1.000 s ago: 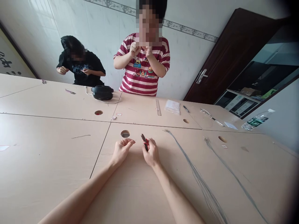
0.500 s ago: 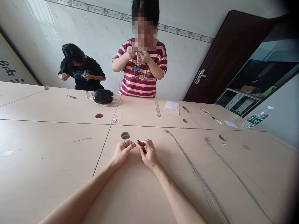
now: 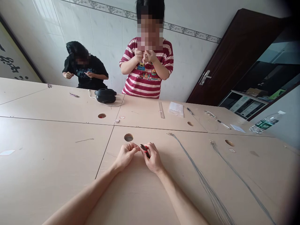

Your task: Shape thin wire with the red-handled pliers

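My left hand (image 3: 126,155) is closed in a pinch above the table; whatever lies between its thumb and finger is too small to make out. A faint thin strand (image 3: 112,155) shows on the table just left of it. Wrapped round a pair of small pliers (image 3: 147,153) with red-and-black handles is my right hand (image 3: 154,160). The dark jaws point up and left, close beside my left fingertips. Whether the jaws touch anything there, I cannot tell. To the right lies a bundle of thin grey cords (image 3: 187,153) with small metal ends gathered at its far tip.
A second cord bundle (image 3: 231,167) lies farther right. Beyond my hands is a round table hole (image 3: 128,137). Black headphones (image 3: 106,96), a ruler (image 3: 161,110), a plastic bag (image 3: 176,109) and a water bottle (image 3: 267,122) rest farther back. Two people work across the table.
The pliers' jaws have come slightly nearer my left fingertips. The whole view has shifted a little, so most things appear farther right. Both hands keep their grip.
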